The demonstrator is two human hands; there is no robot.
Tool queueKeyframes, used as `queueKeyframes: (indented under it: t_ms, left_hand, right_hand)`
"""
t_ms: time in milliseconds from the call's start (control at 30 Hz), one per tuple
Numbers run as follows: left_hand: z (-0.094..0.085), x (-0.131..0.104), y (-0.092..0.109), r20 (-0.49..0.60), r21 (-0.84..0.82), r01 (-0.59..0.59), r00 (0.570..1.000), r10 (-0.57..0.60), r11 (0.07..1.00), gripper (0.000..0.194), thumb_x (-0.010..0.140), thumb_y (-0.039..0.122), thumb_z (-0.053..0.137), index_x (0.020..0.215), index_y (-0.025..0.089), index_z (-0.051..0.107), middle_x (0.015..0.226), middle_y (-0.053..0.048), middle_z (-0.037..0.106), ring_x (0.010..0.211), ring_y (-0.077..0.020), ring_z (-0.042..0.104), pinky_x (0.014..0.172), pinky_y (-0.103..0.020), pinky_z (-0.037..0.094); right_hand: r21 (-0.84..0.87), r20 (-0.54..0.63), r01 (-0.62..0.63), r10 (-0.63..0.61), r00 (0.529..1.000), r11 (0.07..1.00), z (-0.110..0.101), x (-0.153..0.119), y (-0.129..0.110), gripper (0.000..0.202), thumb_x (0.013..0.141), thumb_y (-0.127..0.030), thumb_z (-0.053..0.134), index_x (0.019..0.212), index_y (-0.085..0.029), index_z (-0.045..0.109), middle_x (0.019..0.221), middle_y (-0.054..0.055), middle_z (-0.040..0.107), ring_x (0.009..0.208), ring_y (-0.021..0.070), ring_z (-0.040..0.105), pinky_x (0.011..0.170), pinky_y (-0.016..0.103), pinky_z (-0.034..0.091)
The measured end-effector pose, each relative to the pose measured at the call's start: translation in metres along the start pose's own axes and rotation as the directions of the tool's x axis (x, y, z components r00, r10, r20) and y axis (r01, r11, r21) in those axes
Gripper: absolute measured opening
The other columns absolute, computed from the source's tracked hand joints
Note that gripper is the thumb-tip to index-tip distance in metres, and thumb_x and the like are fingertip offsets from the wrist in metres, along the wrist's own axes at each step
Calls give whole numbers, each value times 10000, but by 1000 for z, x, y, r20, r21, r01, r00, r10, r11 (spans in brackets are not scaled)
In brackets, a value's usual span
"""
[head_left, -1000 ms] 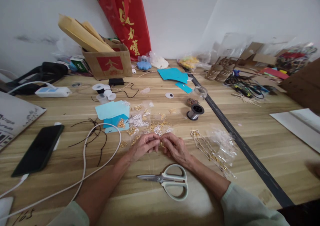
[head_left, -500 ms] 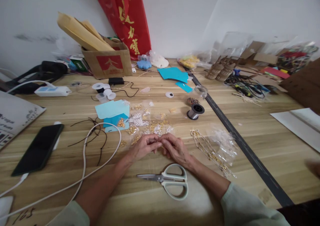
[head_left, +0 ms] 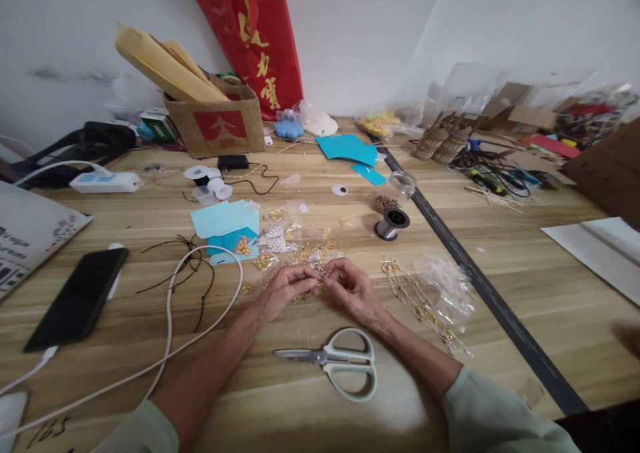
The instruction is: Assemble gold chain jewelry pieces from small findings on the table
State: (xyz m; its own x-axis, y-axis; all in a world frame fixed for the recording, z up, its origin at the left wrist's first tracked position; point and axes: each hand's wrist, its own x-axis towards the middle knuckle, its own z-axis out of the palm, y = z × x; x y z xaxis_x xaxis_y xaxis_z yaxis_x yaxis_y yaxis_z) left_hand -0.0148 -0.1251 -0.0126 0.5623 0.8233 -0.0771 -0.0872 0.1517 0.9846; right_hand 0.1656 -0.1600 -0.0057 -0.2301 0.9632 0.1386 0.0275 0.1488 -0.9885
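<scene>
My left hand (head_left: 287,289) and my right hand (head_left: 354,291) meet at the fingertips just in front of the small gold and silver beads (head_left: 316,256). Each is closed in a pinch; what sits between the fingertips is too small to make out. Nearer to me, the scissors (head_left: 333,359) with pale handles lie flat, blades pointing left. Beaded chains (head_left: 417,299) rest to the right of my right hand, beside clear plastic bags (head_left: 447,286). Gold beads (head_left: 243,245) are on blue card (head_left: 225,223) at the left.
A white cable (head_left: 169,306) loops left of my left arm, near a black phone (head_left: 77,299). Behind the beads stand a wire spool (head_left: 391,224) and a clear jar (head_left: 402,183). A cardboard box (head_left: 215,123) is at the back left.
My hands have parted slightly, and more of the beads behind and between them shows. The fingertips remain close together. The scissors and chains have not moved.
</scene>
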Motion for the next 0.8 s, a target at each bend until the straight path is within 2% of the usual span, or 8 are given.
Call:
queueKeyframes:
  t_ms: [200,433,667,800]
  left_hand:
    - [0,-1,0,-2,-15,27,1000,-27,1000,220,763,346,695,815,133,682,685,-22,670,702,-151,595,739,-276,450]
    - [-1,0,-4,17,-56,44,999,-43,998,264,803,395,655,795,133,687,714,-34,690,705,-153,608,711,-262,458]
    - [-1,1,-7,-49,-143,59,997,-67,988,259,775,394,687,834,142,700,734,-31,692,708,-153,613,678,-256,457]
    - [0,1,-7,-76,-95,29,996,-37,995,245,786,380,677,775,136,698,701,-22,675,660,-132,579,647,-239,435]
  right_hand:
    - [12,-23,-13,13,1000,1000,-1,0,2,271,864,-417,597,957,-168,545,582,-51,499,488,83,434,458,199,337]
    - [21,-33,-27,28,999,999,-1,0,2,296,866,-451,584,929,-163,553,578,-46,498,488,82,437,462,196,344]
    - [41,1,-8,8,1000,999,0,-2,2,256,875,-414,582,917,-162,566,622,-26,550,510,81,455,474,193,345]
    - [43,35,-11,10,999,999,1,-3,1,251,873,-405,585,939,-165,565,649,-13,576,521,88,457,473,196,338]
